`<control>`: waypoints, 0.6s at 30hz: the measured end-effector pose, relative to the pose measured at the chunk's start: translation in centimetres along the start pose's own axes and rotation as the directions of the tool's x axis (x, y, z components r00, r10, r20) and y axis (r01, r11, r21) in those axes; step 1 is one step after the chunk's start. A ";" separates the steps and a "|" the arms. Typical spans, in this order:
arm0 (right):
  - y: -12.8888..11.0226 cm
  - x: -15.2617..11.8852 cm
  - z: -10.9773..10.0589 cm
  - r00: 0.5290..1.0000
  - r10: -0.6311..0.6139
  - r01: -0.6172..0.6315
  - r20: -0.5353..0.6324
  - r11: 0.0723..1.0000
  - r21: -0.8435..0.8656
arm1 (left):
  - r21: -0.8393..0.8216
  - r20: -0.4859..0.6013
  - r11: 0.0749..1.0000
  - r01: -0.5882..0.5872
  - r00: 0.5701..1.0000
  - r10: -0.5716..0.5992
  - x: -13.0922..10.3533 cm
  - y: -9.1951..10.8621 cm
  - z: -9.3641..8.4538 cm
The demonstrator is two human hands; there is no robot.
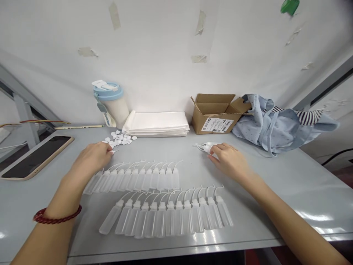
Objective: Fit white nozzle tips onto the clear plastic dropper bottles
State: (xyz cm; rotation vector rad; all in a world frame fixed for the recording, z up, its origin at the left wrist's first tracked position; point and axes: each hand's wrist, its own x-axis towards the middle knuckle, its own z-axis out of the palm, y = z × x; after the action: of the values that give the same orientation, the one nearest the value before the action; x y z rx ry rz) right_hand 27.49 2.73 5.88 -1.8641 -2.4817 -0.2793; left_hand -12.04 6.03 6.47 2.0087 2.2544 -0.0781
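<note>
My left hand (pixel 96 156) reaches to the small loose white caps (pixel 120 138), its fingertips pinched on a small white piece with a thin pointed tip (pixel 113 151). My right hand (pixel 227 158) is closed around white-topped squeeze bottles (pixel 206 147) with thin curved stems; their bodies are mostly hidden by the fingers. Between my arms, small translucent squeeze bottles lie side by side in two rows, a back row (pixel 140 179) and a front row (pixel 171 219). Each has a white top with a thin curved strap bending away from me.
A stack of white envelopes (pixel 157 124) lies by the wall beside a blue-lidded tumbler (pixel 117 108). An open cardboard box (pixel 213 117) and a bundled blue cloth (pixel 275 129) sit at back right. A phone (pixel 35 156) lies on the left of the grey table (pixel 261 235).
</note>
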 end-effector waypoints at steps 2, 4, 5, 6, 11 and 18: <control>-0.2 -0.1 -0.2 1.000 0.014 -0.014 0.003 1.000 -0.013 | -0.018 -0.003 1.000 0.007 1.000 -0.007 0.0 0.0 0.1; -0.3 -0.2 -0.5 1.000 0.022 -0.022 0.017 0.999 -0.027 | -0.043 -0.020 0.999 0.020 1.000 -0.021 -0.1 0.0 0.0; -0.4 -0.3 -0.6 0.999 0.024 -0.024 0.028 0.999 -0.035 | -0.060 -0.034 0.998 0.028 0.999 -0.030 -0.1 0.1 -0.1; -0.4 -0.3 -0.7 0.999 0.026 -0.025 0.039 0.999 -0.043 | -0.081 -0.050 0.996 0.033 0.998 -0.037 -0.2 0.2 -0.3; -0.5 -0.3 -1.0 0.996 0.044 -0.038 0.082 0.997 -0.065 | -0.273 -0.144 0.962 -0.012 0.989 -0.028 -0.6 2.2 -0.9; -0.8 -0.3 -1.2 0.992 0.041 -0.035 0.123 0.998 -0.053 | -0.576 -0.107 0.810 -0.110 0.993 0.058 -2.9 6.6 0.0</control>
State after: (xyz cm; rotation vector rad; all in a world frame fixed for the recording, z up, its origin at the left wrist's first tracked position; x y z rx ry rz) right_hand 26.76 2.04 6.88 -2.0056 -2.5371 -0.2340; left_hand -5.15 3.97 7.14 1.7788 1.8959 0.6424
